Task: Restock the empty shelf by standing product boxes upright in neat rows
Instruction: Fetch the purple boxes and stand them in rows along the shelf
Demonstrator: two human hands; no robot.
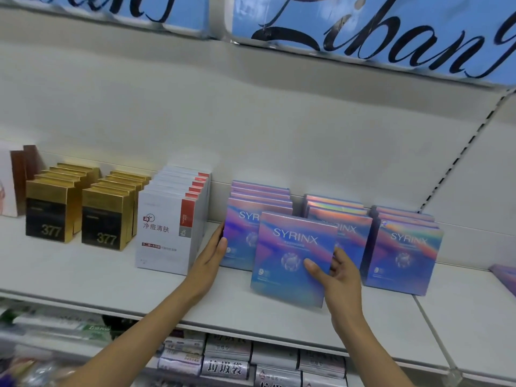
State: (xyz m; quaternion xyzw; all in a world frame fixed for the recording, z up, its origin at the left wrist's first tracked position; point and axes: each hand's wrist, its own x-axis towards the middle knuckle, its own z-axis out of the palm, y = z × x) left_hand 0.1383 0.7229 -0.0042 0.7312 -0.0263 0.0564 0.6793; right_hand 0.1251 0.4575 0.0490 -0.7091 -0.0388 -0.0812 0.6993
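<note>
On the white shelf stand three rows of iridescent blue-purple SYRINX boxes: a left row, a middle row and a right row. One more SYRINX box stands upright near the shelf's front, before the left and middle rows. My right hand grips its lower right edge, thumb on the front face. My left hand lies flat against the left side of the left row's front box, fingers straight.
Left of the SYRINX rows stand a row of white and red boxes and two rows of gold and black 377 boxes. A purple box edge shows at the far right. The lower shelf holds rolled bag packs. A blue sign hangs above.
</note>
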